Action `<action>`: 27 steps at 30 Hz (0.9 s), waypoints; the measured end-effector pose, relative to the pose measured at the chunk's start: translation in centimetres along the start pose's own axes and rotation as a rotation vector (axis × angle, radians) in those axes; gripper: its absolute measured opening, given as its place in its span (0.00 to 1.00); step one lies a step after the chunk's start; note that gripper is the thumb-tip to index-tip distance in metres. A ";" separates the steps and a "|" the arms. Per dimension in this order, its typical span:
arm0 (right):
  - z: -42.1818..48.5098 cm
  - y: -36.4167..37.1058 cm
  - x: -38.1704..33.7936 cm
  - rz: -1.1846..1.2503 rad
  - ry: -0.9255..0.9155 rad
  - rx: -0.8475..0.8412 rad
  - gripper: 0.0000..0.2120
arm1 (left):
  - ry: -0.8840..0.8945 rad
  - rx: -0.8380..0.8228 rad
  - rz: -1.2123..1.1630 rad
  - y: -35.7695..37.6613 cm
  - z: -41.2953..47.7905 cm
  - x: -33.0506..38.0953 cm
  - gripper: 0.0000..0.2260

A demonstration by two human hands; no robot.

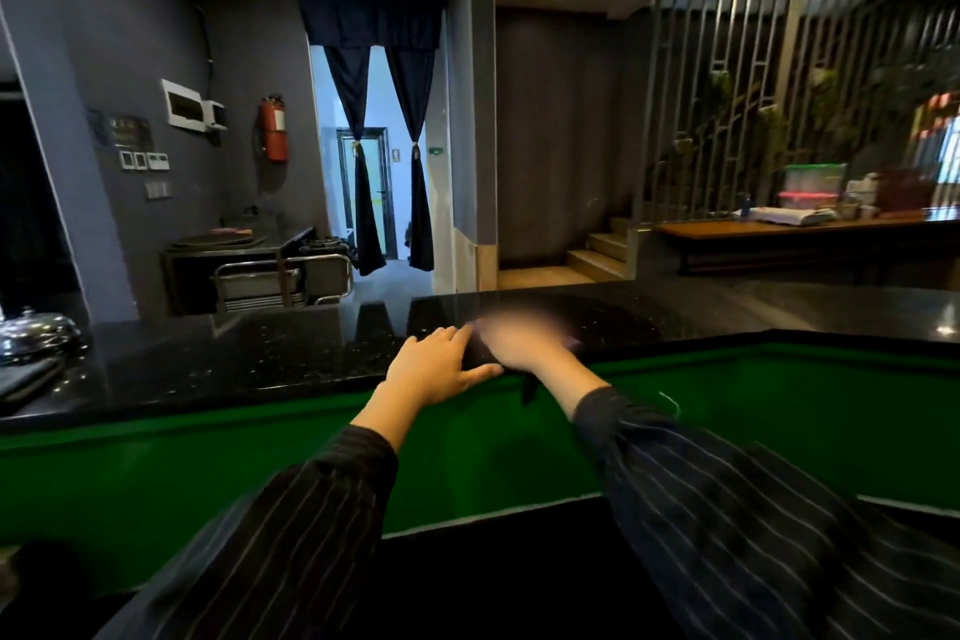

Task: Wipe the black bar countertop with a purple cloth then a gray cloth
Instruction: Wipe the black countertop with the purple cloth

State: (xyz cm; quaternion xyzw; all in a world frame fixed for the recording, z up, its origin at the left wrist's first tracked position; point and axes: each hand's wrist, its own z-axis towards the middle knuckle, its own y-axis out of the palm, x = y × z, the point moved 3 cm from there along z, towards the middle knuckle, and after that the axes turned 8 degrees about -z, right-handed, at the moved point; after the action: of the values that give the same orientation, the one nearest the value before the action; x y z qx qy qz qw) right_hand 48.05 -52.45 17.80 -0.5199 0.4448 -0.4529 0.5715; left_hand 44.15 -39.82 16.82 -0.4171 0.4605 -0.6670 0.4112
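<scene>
Black stone flecked with pale specks forms the glossy countertop [234,369], its near edge running above a smooth green panel [156,463]. A person in dark pinstriped sleeves [291,535] reaches both arms across to the middle of that near edge. The left hand [441,369] lies flat on the stone, fingers straight and slightly spread, thumb stretched along the edge, gripping nothing. The right hand [524,340], just beside it and a little farther in, is a smear of motion blur; whether its fingers are curled or holding anything cannot be told. A purple streak [574,341] shows at its right side, too smeared to identify. A small dark flap [527,392] hangs over the near edge below the right wrist. At the countertop's left end, well apart from the hands, a folded gray cloth [26,376] lies just in front of a rounded, shiny metal dome lid [36,334].
</scene>
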 end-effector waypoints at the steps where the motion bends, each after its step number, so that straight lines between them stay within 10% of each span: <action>1: -0.9 -0.2 0.6 0.019 -0.085 -0.005 0.22 | 0.036 -0.001 -0.054 -0.4 -0.4 -0.4 0.35; 8: -1.2 -0.7 9.5 0.037 0.151 -0.029 0.22 | -0.082 -0.004 0.141 -3.4 -6.6 -12.5 0.47; 14: 3.2 0.1 2.0 -0.055 0.535 -0.059 0.27 | -0.105 -0.005 0.126 -3.1 -6.5 -12.9 0.44; 23: 4.6 0.5 -15.4 -0.027 -0.271 -0.094 0.25 | -0.146 -0.024 -0.014 -4.5 -7.1 -12.2 0.36; 27: 6.0 0.6 -12.3 0.042 -0.318 -0.172 0.25 | -0.119 -0.128 -0.028 -5.5 -8.0 -14.3 0.43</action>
State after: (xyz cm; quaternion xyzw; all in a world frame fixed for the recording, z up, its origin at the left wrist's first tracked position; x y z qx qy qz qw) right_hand 51.59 -39.23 18.04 -0.6227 0.3966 -0.3133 0.5974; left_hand 40.26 -23.02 17.76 -0.4880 0.4710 -0.6159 0.4008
